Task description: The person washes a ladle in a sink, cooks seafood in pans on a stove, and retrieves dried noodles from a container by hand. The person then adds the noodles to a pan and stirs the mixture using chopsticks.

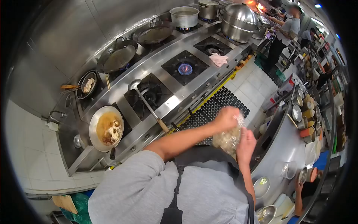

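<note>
A clear plastic bag (228, 141) with pale contents hangs in front of my apron, over the floor between the stove and the counter. My left hand (226, 118) is closed in a fist around the top of the bag. Close beside it, my right hand (246, 143) grips the bag's other side, fingers bent. What exactly is inside the bag cannot be made out through the shiny plastic.
Left, a pan (106, 128) holds brown liquid and pale food. A ladle (147, 104) lies across the stove (179, 91), near a lit burner (185, 69). Woks and pots line the back. The right counter (274, 158) carries bowls; a co-worker's hand (299, 185) is beyond. Another person (289, 31) stands farther off.
</note>
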Demonstrator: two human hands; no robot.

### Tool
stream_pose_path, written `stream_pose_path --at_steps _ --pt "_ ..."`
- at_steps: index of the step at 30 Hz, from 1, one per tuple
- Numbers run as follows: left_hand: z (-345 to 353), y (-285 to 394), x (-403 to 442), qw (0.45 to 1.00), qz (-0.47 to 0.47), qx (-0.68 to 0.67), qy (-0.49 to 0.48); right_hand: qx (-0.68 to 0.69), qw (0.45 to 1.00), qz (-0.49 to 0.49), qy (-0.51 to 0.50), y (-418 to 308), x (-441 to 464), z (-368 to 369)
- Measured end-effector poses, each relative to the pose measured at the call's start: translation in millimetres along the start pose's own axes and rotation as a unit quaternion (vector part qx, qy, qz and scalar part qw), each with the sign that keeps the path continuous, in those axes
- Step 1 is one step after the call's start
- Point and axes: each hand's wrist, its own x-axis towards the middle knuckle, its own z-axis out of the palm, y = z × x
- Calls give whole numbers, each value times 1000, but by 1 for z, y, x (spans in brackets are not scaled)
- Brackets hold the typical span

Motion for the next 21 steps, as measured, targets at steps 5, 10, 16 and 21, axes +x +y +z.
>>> stream_pose_path --at_steps 5,10,16,21 --pt "-35 11 9 981 -149 -96 -75 -41 998 16 -44 -15 4 -11" --pt "-42 32 23 981 -105 -124 -102 -150 988 -38 1 -13 9 -11" --pt "-61 14 32 965 -171 -182 -77 -243 966 -77 51 26 43 -58" --pt "-76 -2 56 941 -213 -261 -38 -136 987 -5 -82 -5 38 -67"
